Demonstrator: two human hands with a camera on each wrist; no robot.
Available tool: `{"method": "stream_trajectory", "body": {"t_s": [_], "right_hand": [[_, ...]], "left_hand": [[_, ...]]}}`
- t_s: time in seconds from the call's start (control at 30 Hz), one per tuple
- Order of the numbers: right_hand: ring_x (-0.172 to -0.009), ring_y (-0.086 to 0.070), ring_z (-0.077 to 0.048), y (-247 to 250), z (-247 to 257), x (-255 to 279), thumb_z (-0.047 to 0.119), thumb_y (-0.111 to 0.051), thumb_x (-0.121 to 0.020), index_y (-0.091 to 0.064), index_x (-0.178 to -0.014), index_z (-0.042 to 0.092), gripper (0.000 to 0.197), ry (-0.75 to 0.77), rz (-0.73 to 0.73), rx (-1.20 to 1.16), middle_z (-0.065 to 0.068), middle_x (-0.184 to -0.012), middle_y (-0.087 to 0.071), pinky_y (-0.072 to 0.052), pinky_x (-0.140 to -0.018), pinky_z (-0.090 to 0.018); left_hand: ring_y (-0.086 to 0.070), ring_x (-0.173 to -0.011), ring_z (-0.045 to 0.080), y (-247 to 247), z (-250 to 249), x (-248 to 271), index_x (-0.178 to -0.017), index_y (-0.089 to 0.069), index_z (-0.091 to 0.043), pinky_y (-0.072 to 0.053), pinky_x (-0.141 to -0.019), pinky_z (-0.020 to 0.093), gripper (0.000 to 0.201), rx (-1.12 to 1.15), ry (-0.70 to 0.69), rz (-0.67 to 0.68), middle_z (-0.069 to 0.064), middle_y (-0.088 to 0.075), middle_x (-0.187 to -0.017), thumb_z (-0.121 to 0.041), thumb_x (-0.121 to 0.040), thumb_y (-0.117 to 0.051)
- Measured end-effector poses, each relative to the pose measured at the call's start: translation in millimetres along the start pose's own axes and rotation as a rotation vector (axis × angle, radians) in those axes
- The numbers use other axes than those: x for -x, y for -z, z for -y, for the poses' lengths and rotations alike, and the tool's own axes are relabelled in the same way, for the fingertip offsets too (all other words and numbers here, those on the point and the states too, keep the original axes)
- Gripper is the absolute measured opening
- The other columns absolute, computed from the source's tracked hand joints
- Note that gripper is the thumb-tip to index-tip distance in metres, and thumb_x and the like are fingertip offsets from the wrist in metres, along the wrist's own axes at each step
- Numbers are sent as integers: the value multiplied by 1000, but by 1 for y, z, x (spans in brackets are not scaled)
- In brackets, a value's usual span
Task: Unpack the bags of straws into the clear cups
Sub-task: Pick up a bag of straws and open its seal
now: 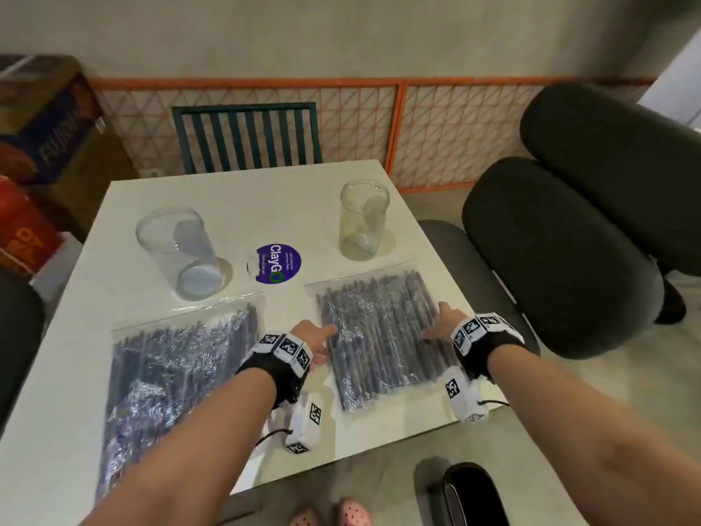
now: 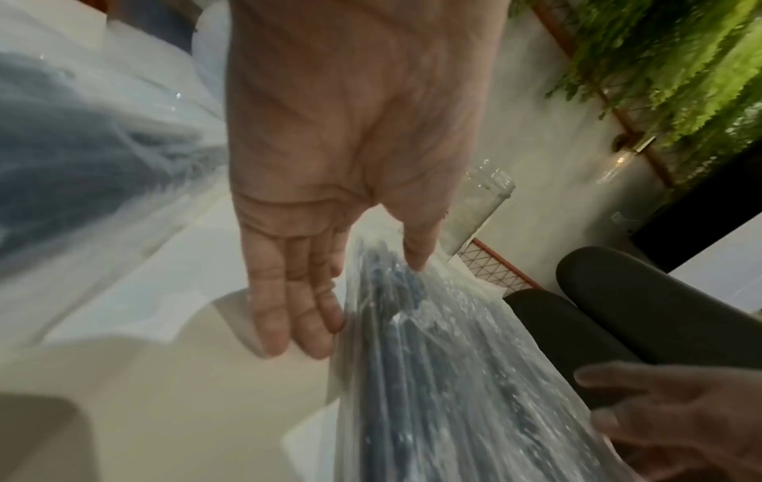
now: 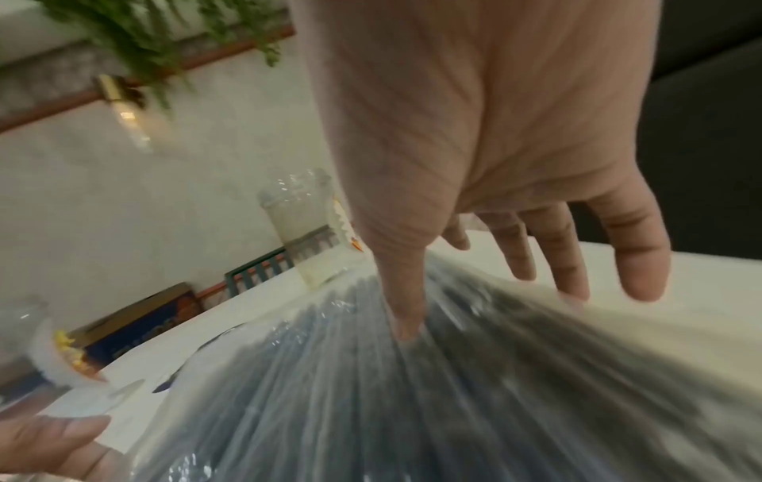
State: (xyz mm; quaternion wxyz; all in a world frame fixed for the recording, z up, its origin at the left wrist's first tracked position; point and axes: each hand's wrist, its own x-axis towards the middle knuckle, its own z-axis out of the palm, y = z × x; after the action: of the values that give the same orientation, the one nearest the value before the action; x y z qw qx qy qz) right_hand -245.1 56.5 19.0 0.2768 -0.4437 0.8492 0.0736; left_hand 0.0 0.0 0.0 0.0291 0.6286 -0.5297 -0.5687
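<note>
While both hands reach over the white desk (image 1: pixel 235 206), nothing is lifted from it. On the far left, against the wall, stand some printed cardboard boxes (image 1: pixel 45 123). On the left part of the desk lies the left bag of straws (image 1: pixel 178 377), a clear plastic bag full of dark straws, flat and untouched. Behind it stands the left clear cup (image 1: pixel 178 252), upright and with no straws in it. A round purple sticker (image 1: pixel 278 263) lies on the desk between the two cups.

The left hand (image 1: pixel 311 341) rests at the left edge of the right bag of straws (image 1: pixel 383 332). Its grip is spread: in the left wrist view the fingers (image 2: pixel 288 309) are straight and lie on the desk at the bag's border, and the thumb touches the top of the plastic. The right bag lies flat, just in front of the right clear cup (image 1: pixel 364 218), which is upright and also holds no straws.

The right hand (image 1: pixel 442 324) is at the right edge of the same bag. Its grip is spread too; the thumb presses into the plastic and the straight fingers (image 3: pixel 569 261) touch the bag's far side. To the right of the desk stand dark cushioned chairs (image 1: pixel 569 241).
</note>
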Motion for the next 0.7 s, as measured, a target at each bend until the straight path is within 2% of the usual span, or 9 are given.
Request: {"method": "stream_trajectory", "body": {"t_s": [0.1,0.2,0.27,0.33,0.4,0.47,0.53,0.6,0.7], "right_hand": [[-125,-48,-36,-15,-6,2,28,-70,-83,-22,-141,-1,80,-71,9,-107,-22,-139,-44,-43,-100,-42],[-124,-50,-34,-26,-3,3,17,-68,-85,-29,-137,-4,69,-60,58,-208,-22,-134,-50,-43,-92,-36],[-113,-55,-33,-24,-2,4,15,-68,-85,-40,-123,-2,50,-1,34,-242,-18,-112,-58,-41,-78,-32],[-87,-57,-27,-20,-4,6,12,-67,-84,-40,-105,4,36,62,19,-333,-7,-82,-51,-40,-66,-29],[-67,-48,-17,-10,-4,13,10,-67,-84,-35,-99,6,35,119,-6,-456,-3,-75,-44,-36,-52,-26],[-66,-51,-17,2,-6,18,8,-69,-82,-39,-100,5,35,214,-29,-604,-7,-81,-51,-45,-56,-33],[-76,-59,-23,17,-6,25,6,-71,-78,-40,-101,11,39,317,-44,-826,-13,-92,-59,-52,-74,-42],[-91,-66,-27,36,-1,33,6,-73,-77,-38,-111,20,51,395,-26,-1110,-13,-105,-67,-52,-88,-44],[-98,-67,-25,70,14,46,8,-71,-80,-40,-124,24,56,504,-89,-1302,-8,-108,-70,-54,-82,-41]], "left_hand": [[-57,-91,31,-13,0,-1,-127,-44,5,-55,-74,42,62,118,27,-7,20,-56,-115,-32,-83,-67],[-55,-87,30,-23,0,3,-121,-48,3,-51,-67,36,55,127,20,31,17,-55,-102,-31,-83,-68],[-55,-79,29,-23,-1,3,-118,-53,3,-50,-69,38,51,125,8,61,16,-55,-92,-29,-82,-68],[-57,-69,29,-19,1,-5,-121,-53,1,-50,-70,39,52,143,-20,78,19,-56,-89,-24,-79,-69],[-60,-100,40,-11,-6,1,-136,-41,-4,-48,-89,45,63,198,-68,60,27,-58,-118,-15,-80,-68],[-49,-122,41,0,-11,7,-133,-45,-7,-35,-105,50,53,237,-155,37,29,-44,-135,-9,-84,-65],[-54,-120,32,11,-12,2,-130,-49,-10,-35,-108,49,47,246,-255,16,20,-58,-130,-12,-85,-63],[-52,-124,24,20,-10,-9,-135,-43,-13,-34,-110,47,60,196,-318,-33,8,-56,-133,-24,-81,-65],[-43,-132,22,27,-19,-6,-141,-34,-10,-29,-113,42,69,127,-346,-74,3,-46,-140,-25,-81,-65]]}}
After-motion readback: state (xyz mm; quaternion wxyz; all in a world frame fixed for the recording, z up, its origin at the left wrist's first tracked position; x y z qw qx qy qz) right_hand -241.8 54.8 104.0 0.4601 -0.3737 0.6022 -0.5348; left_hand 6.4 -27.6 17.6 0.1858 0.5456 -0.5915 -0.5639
